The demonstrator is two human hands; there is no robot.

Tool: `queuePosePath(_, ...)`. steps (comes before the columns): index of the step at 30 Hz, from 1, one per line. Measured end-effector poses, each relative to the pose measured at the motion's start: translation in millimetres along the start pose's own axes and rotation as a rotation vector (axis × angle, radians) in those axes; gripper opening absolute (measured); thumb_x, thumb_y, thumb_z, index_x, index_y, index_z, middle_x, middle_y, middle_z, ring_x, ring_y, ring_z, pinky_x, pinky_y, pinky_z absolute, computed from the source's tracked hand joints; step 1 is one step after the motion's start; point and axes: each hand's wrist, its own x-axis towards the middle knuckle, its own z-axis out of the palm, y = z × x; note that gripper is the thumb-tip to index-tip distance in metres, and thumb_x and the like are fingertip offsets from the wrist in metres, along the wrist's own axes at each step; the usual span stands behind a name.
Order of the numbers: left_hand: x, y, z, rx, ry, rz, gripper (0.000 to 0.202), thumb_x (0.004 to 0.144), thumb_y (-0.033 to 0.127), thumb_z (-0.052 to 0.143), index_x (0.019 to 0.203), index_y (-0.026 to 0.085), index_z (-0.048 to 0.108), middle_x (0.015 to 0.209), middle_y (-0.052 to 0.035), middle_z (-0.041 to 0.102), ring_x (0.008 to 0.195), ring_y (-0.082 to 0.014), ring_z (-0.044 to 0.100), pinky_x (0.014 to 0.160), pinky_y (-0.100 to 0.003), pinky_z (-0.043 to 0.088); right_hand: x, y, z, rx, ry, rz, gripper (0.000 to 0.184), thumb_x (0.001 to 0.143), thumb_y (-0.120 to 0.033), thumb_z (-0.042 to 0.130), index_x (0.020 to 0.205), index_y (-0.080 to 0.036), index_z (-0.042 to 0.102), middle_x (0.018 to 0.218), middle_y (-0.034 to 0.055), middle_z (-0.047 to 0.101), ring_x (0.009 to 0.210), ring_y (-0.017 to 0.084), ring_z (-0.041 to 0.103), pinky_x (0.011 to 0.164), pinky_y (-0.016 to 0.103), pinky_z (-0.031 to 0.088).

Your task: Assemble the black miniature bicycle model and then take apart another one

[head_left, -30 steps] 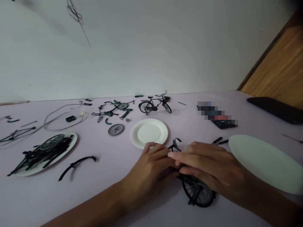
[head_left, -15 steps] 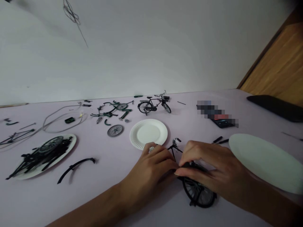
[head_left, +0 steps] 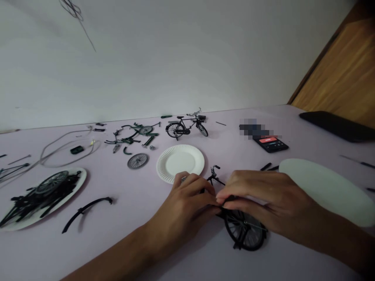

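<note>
Left hand [head_left: 187,203]: fingers curled low over the middle of the bike [head_left: 245,223], looks like holding it. Right hand [head_left: 263,199]: thumb and fingertips pinched narrow on the same bike, just above its near wheel; exact part hidden under the fingers, can't tell. Tips of both hands nearly meet.

Bike sits toward the table's near side, right of middle; handlebar [head_left: 213,171] pokes out past the fingers, pointing to the far edge. Can't tell if the wheel rests on the table [head_left: 123,187].

Step in hand, my read: fitting or adjusting a small part at the bike's middle, left steadying, right doing the fine work. Next move seems to call for a firm left hold and a light, precise right pinch, no sideways push on the thin frame.

Outward: white plate [head_left: 161,164] just beyond the left hand; loose wheel [head_left: 137,160] and green parts [head_left: 150,139] left of it. Standing bike [head_left: 184,132] upright near the far edge. Curved part [head_left: 80,211] near side, left; beyond it, heaped plate [head_left: 83,180]. Right side: oval plate [head_left: 328,191], phone [head_left: 272,145], black slab [head_left: 336,125] toward the far right corner.
</note>
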Motion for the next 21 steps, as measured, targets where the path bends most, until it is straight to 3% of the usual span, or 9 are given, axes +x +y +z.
queuePosePath(2,1.1,-0.4,0.1,-0.006,-0.002,0.011,0.008,0.097,0.02,0.058,0.096,0.022,0.066,0.1,-0.0004,0.063,0.098,-0.0155,0.055,0.094,-0.036,0.031,-0.9,1.9,3.2,-0.01,0.024,0.025,0.003,0.09,-0.023,0.068,0.088,-0.021,0.067,0.076,-0.003,0.067,0.066,0.01,0.063,0.062,0.022,0.051)
queuePosePath(4,0.7,-0.3,0.2,0.01,-0.013,0.022,0.01,0.098,0.02,0.056,0.097,0.021,0.066,0.099,-0.0005,0.064,0.097,-0.0154,0.055,0.094,-0.036,0.031,-2.4,3.8,6.4,-0.005,0.06,0.039,0.01,0.087,-0.026,0.072,0.083,-0.021,0.064,0.073,-0.0032,0.064,0.064,0.011,0.061,0.06,0.024,0.049)
queuePosePath(8,-4.4,-0.5,-2.3,0.104,-0.035,0.07,0.012,0.098,0.023,0.055,0.105,0.019,0.063,0.103,-0.0032,0.066,0.1,-0.0176,0.056,0.097,-0.038,0.029,-3.9,5.6,3.7,-0.008,0.073,0.022,0.008,0.09,-0.026,0.067,0.086,-0.021,0.063,0.076,-0.0015,0.066,0.067,0.012,0.062,0.062,0.025,0.05)
queuePosePath(11,-7.3,-3.5,-6.0,0.245,-0.015,0.154,0.019,0.098,0.027,0.057,0.114,0.018,0.06,0.112,-0.0048,0.067,0.115,-0.0208,0.054,0.103,-0.039,0.025,-3.4,4.7,-6.9,-0.089,0.165,0.011,0.002,0.094,-0.024,0.06,0.095,-0.024,0.062,0.081,-0.0017,0.07,0.07,0.012,0.066,0.065,0.025,0.052)
queuePosePath(15,-3.5,-8.7,-5.9,0.457,-0.015,0.314,0.02,0.099,0.021,0.054,0.118,0.015,0.06,0.116,-0.0053,0.069,0.123,-0.0222,0.053,0.106,-0.04,0.024,-1.3,4.6,-15.7,-0.281,0.353,0.002,0.006,0.093,-0.019,0.059,0.092,-0.024,0.063,0.075,-0.0032,0.071,0.065,0.011,0.066,0.064,0.023,0.051)
queuePosePath(19,1.3,-9.4,0.3,0.57,0.057,0.493,0.02,0.098,0.011,0.052,0.114,0.009,0.064,0.114,-0.0082,0.072,0.119,-0.0259,0.058,0.103,-0.04,0.033,0.8,11.8,-12.1,-0.322,0.351,-0.036,0.003,0.092,-0.018,0.062,0.091,-0.021,0.063,0.075,-0.0026,0.07,0.063,0.009,0.065,0.062,0.02,0.049)
queuePosePath(21,0.2,-7.0,0.5,0.586,0.09,0.502,0.02,0.095,0.011,0.056,0.114,0.008,0.064,0.11,-0.0081,0.073,0.117,-0.0261,0.06,0.102,-0.041,0.035,1.0,16.8,-10.4,-0.326,0.351,-0.037,0.003,0.092,-0.018,0.062,0.093,-0.02,0.063,0.075,-0.0027,0.071,0.064,0.009,0.066,0.061,0.019,0.049)
